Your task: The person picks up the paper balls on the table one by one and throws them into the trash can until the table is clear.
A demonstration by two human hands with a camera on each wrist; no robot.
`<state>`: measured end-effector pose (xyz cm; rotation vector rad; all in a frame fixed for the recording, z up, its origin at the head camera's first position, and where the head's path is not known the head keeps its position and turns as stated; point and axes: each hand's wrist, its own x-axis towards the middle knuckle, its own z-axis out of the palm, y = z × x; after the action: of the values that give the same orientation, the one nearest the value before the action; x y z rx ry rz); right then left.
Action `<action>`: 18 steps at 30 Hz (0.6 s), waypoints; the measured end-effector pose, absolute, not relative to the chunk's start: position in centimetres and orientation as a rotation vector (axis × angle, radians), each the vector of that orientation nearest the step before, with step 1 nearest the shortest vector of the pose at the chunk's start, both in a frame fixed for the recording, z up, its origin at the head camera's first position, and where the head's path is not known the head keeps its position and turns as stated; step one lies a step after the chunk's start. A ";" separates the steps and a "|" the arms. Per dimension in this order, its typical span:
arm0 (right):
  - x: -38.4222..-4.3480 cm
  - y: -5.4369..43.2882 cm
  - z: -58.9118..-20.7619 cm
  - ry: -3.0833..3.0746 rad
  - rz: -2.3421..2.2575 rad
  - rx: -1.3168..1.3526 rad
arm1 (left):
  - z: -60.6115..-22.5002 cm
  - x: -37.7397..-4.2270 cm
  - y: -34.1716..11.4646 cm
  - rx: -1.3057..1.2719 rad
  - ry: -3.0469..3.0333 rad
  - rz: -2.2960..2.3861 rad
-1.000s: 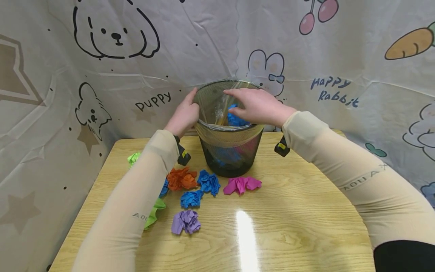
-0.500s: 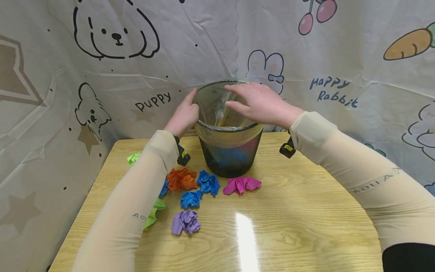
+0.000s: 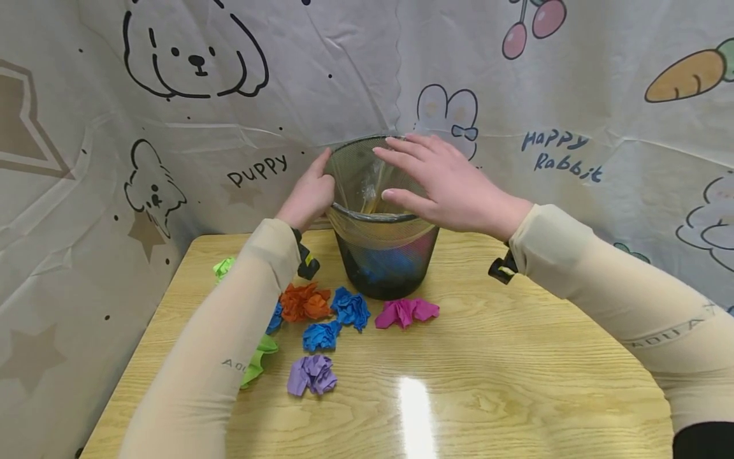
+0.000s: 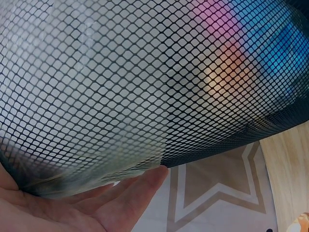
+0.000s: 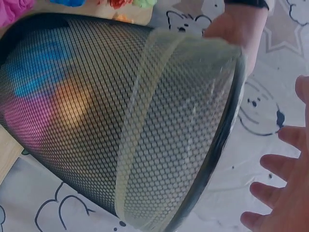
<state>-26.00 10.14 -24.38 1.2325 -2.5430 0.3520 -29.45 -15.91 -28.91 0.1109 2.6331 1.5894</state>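
A black mesh wastebasket (image 3: 385, 280) stands upright at the back of the table, with a clear plastic liner (image 5: 166, 96) folded over its rim. My left hand (image 3: 308, 196) grips the left side of the rim; the left wrist view shows its fingers (image 4: 140, 198) against the mesh from outside. My right hand (image 3: 455, 185) is held over the right side of the opening, fingers spread and holding nothing. In the right wrist view those fingers (image 5: 273, 195) are apart from the rim. Blue, pink and orange paper balls show through the lower mesh.
In front of the basket lie crumpled papers: orange (image 3: 305, 302), blue (image 3: 351, 308), another blue (image 3: 321, 336), pink (image 3: 407, 312) and purple (image 3: 312, 375). Green paper (image 3: 260, 360) is partly hidden by my left sleeve. A printed curtain (image 3: 344, 76) hangs behind the wooden table (image 3: 487, 382).
A blue paper ball by my right hand has dropped into the wastebasket. The right hand has drawn back rightward and spread its fingers. My left hand stays at the rim.
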 end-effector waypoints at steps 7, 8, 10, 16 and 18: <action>-23.1 10.4 -25.5 -2.325 0.351 1.391 | -29.0 -29.7 -16.0 0.098 2.637 1.588; -22.7 10.4 -25.6 -2.290 0.358 1.416 | -29.0 -29.7 -16.0 0.097 2.632 1.590; -21.7 10.6 -26.0 -2.232 0.380 1.462 | -28.9 -29.6 -15.9 0.099 2.626 1.595; -19.1 11.1 -27.2 -2.179 0.409 1.563 | -28.8 -29.4 -15.9 0.111 2.626 1.596; -18.3 11.3 -27.7 -2.177 0.403 1.599 | -28.8 -29.4 -15.9 0.111 2.628 1.590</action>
<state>-18.32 11.30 -27.69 1.5986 -2.1773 0.4031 -29.35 -15.94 -28.82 0.1115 2.6278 1.5905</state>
